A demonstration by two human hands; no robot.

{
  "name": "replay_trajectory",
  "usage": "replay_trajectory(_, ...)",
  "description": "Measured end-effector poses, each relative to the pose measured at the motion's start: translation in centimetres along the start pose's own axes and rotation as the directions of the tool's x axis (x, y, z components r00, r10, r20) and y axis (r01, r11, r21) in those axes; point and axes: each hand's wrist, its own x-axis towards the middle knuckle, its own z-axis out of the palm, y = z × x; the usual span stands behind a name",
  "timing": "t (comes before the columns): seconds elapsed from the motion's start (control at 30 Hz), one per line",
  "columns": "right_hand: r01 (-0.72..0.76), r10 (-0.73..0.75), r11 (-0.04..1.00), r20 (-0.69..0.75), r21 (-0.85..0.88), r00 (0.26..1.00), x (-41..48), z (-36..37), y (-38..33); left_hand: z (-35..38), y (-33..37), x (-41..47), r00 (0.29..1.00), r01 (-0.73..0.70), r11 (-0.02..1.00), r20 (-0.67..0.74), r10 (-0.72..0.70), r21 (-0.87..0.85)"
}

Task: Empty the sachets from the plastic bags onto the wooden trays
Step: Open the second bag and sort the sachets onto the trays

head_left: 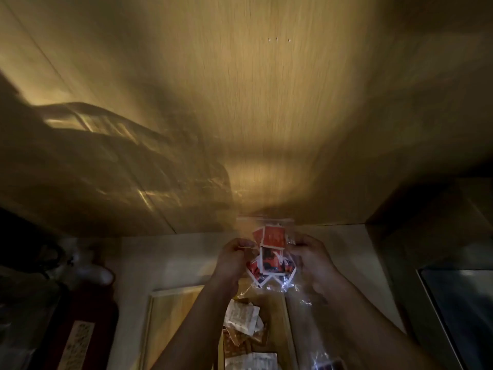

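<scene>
I hold a clear plastic bag [269, 283] up in front of me, filled with red and white sachets [270, 252]. My left hand [230, 259] pinches the bag's left edge and my right hand [310, 259] grips its right side. Below my arms lies a wooden tray [170, 313] with white and orange sachets [241, 316] in its right part. The frame is dim and blurred.
A wooden cupboard underside [253, 102] fills the upper view. A dark red object with a label [80, 337] stands at the lower left. Another plastic bag [324, 361] lies at the bottom right. A dark glass panel [458, 311] sits at the right.
</scene>
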Motion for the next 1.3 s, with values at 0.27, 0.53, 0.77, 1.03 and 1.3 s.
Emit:
replay_trajectory(0.27,0.169,-0.175,0.983,0.113,0.067,0.978,-5.9,-0.4,-1.2,-2.3,0.6,-6.0,0.985,-0.135,0.984,0.090,0.146,-0.112)
replay_trajectory(0.53,0.103,-0.149,0.955,0.150,0.279,0.977,-9.7,1.2,-0.2,-3.6,-0.1,-10.4,0.974,-0.224,0.960,-0.058,0.217,-0.168)
replay_trajectory(0.77,0.204,-0.240,0.959,0.180,0.196,0.954,-12.3,2.6,-0.3,-5.9,0.3,-14.3,0.915,-0.388,0.921,-0.104,0.390,0.038)
replay_trajectory(1.03,0.307,-0.302,0.951,0.369,0.045,0.879,-14.3,6.6,-1.7,-10.0,1.3,-18.8,0.890,-0.447,0.814,0.093,0.447,0.370)
replay_trajectory(1.3,0.401,-0.250,0.898,0.536,-0.183,0.806,-16.1,11.8,-0.9,-13.3,0.0,-21.6,0.965,-0.094,0.990,0.256,0.064,0.105)
